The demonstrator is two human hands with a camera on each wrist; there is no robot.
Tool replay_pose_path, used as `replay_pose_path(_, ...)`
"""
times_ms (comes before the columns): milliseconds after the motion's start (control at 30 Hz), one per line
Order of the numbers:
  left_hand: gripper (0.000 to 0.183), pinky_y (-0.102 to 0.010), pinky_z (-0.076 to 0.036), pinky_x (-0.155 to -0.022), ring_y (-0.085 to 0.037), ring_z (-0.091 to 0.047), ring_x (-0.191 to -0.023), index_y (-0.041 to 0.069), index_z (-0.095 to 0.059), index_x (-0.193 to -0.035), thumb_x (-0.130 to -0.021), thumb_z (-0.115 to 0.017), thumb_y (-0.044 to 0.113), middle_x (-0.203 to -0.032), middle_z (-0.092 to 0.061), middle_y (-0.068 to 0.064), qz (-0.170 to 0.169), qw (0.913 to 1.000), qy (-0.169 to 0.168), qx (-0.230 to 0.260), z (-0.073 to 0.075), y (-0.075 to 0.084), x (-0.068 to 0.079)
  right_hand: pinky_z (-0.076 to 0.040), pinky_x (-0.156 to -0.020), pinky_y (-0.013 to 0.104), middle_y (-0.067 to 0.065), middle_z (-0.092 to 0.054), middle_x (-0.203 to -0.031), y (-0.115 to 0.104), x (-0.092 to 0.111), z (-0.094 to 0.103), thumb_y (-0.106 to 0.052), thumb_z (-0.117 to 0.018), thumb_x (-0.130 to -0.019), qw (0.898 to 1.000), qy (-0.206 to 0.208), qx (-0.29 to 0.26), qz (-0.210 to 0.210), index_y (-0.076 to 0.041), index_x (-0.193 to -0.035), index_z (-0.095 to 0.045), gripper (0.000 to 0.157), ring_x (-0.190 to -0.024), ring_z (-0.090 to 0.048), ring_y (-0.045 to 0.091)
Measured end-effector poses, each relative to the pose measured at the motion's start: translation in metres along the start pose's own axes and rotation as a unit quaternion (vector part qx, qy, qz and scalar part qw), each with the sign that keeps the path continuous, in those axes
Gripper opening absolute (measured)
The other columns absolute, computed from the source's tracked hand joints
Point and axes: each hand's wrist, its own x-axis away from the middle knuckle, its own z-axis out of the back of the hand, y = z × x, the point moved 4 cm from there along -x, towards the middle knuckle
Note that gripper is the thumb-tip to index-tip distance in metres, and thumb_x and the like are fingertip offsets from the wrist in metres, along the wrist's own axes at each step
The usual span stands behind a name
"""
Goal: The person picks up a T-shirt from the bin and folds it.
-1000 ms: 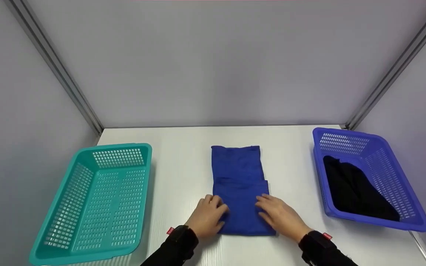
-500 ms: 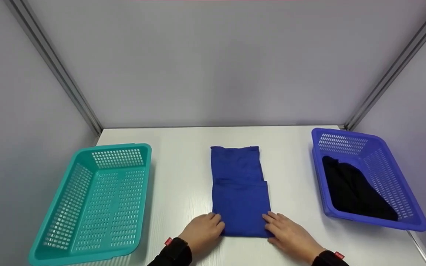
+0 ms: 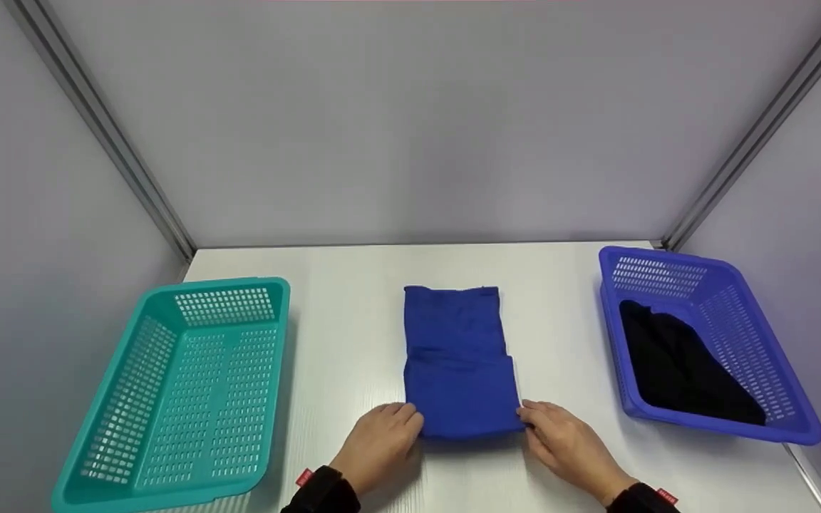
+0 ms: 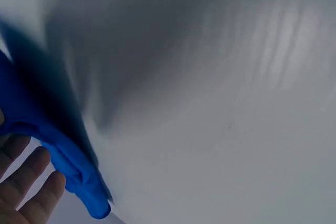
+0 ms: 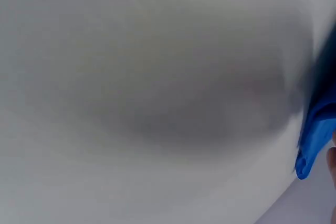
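A folded blue garment (image 3: 457,388) lies lengthwise in the middle of the white table, its near part doubled over the far part. At its near left corner my left hand (image 3: 380,443) pinches the cloth, and my right hand (image 3: 571,445) pinches the near right corner. The near edge is lifted, with shadow under it. In the left wrist view the blue garment (image 4: 79,166) sags in layers beside the spread fingers (image 4: 32,174). Only a folded end of the garment (image 5: 315,135) and a bit of the right fingers (image 5: 332,163) show in the right wrist view.
On the left stands an empty teal basket (image 3: 279,370). A purple-blue basket (image 3: 735,278) on the right holds a black cloth item (image 3: 688,370). Grey panels (image 3: 446,142) close in the table (image 3: 346,320) at the back and both sides.
Both hands have slid toward the near corners and now pinch them, after lying on the cloth. The garment's near edge has come up off the table and the fold has shifted slightly.
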Motion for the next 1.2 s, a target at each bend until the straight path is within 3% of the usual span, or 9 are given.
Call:
replay_pose_path(233,0.031,-0.016,-0.027,-0.057,-0.002,-0.033,-0.064,0.015,-0.047,-0.079,-0.068,-0.073,0.003,-0.070,-0.046,0.009,0.084,0.9817,0.026,0.169,0.043,-0.011,-0.007,-0.053,-0.087,0.010,0.002,-0.080,-0.104,-0.007,-0.021,0.025,0.012,-0.075,-0.082,0.985,-0.007,-0.143,-0.100,-0.010,-0.107,-0.070,0.034,-0.096,-0.077,0.015)
replay_pose_path(400,0.024,-0.017,-0.032,-0.057,0.001,-0.036,-0.063,0.016,-0.051,-0.083,-0.077,-0.069,0.000,-0.070,-0.051,0.012,0.141,0.9483,-0.014,0.284,0.065,-0.019,-0.015,-0.050,-0.066,0.011,-0.007,-0.076,-0.082,-0.010,-0.033,0.039,0.015,-0.067,-0.088,0.961,-0.012,-0.232,-0.152,-0.014,-0.102,-0.064,0.032,-0.078,-0.067,-0.003)
replay_pose_path(533,0.020,-0.020,-0.046,-0.063,0.001,-0.049,-0.068,0.015,-0.053,-0.084,-0.081,-0.063,-0.002,-0.076,-0.058,0.012,0.190,0.8967,-0.050,0.397,0.075,-0.026,-0.020,-0.050,-0.058,0.016,-0.012,-0.060,-0.070,-0.011,-0.040,0.045,0.012,-0.060,-0.094,0.926,-0.035,-0.309,-0.212,-0.011,-0.102,-0.062,0.025,-0.063,-0.053,-0.007)
replay_pose_path(700,0.015,-0.023,-0.056,-0.064,-0.005,-0.062,-0.068,0.012,-0.056,-0.088,-0.086,-0.058,-0.002,-0.080,-0.064,0.005,0.257,0.8086,-0.104,0.519,0.073,-0.035,-0.025,-0.060,-0.058,0.029,-0.005,-0.063,-0.075,-0.006,-0.043,0.040,0.000,-0.053,-0.105,0.841,-0.100,-0.421,-0.323,0.000,-0.109,-0.060,0.009,-0.064,-0.063,0.005)
replay_pose_path(767,0.010,-0.027,-0.059,-0.061,-0.009,-0.065,-0.065,0.010,-0.058,-0.090,-0.088,-0.058,0.000,-0.081,-0.064,0.003,0.287,0.7842,-0.114,0.538,0.066,-0.039,-0.028,-0.061,-0.059,0.032,-0.002,-0.064,-0.076,-0.001,-0.044,0.033,-0.006,-0.053,-0.107,0.812,-0.120,-0.433,-0.372,0.002,-0.114,-0.060,0.013,-0.064,-0.064,0.008)
replay_pose_path(833,0.006,-0.030,-0.060,-0.057,-0.011,-0.065,-0.061,0.007,-0.059,-0.091,-0.088,-0.057,0.002,-0.080,-0.063,0.001,0.312,0.7806,-0.111,0.530,0.055,-0.043,-0.032,-0.060,-0.060,0.032,0.001,-0.065,-0.079,0.007,-0.044,0.024,-0.012,-0.056,-0.107,0.793,-0.128,-0.424,-0.418,0.001,-0.117,-0.061,0.017,-0.064,-0.064,0.011)
replay_pose_path(933,0.004,-0.029,-0.054,-0.056,-0.010,-0.059,-0.060,0.006,-0.061,-0.090,-0.088,-0.059,0.004,-0.077,-0.062,0.002,0.335,0.8158,-0.093,0.462,0.036,-0.049,-0.040,-0.060,-0.061,0.031,0.004,-0.065,-0.080,0.019,-0.046,0.008,-0.014,-0.059,-0.107,0.793,-0.116,-0.383,-0.458,-0.002,-0.119,-0.064,0.018,-0.064,-0.064,0.015)
replay_pose_path(1067,0.007,-0.029,-0.042,-0.059,-0.012,-0.052,-0.063,0.011,-0.061,-0.090,-0.092,-0.063,0.004,-0.077,-0.062,0.000,0.360,0.8587,-0.081,0.355,0.010,-0.055,-0.049,-0.055,-0.060,0.026,0.001,-0.062,-0.075,0.032,-0.051,-0.013,-0.008,-0.060,-0.105,0.827,-0.100,-0.298,-0.465,-0.004,-0.115,-0.067,0.013,-0.062,-0.062,0.014)
replay_pose_path(1200,0.007,-0.035,-0.047,-0.060,-0.017,-0.058,-0.066,0.010,-0.063,-0.092,-0.098,-0.064,0.006,-0.082,-0.065,-0.006,0.385,0.8664,-0.088,0.305,-0.017,-0.058,-0.048,-0.045,-0.057,0.025,-0.001,-0.058,-0.071,0.039,-0.056,-0.031,-0.004,-0.063,-0.102,0.864,-0.106,-0.213,-0.444,-0.004,-0.108,-0.069,0.009,-0.059,-0.054,0.012)
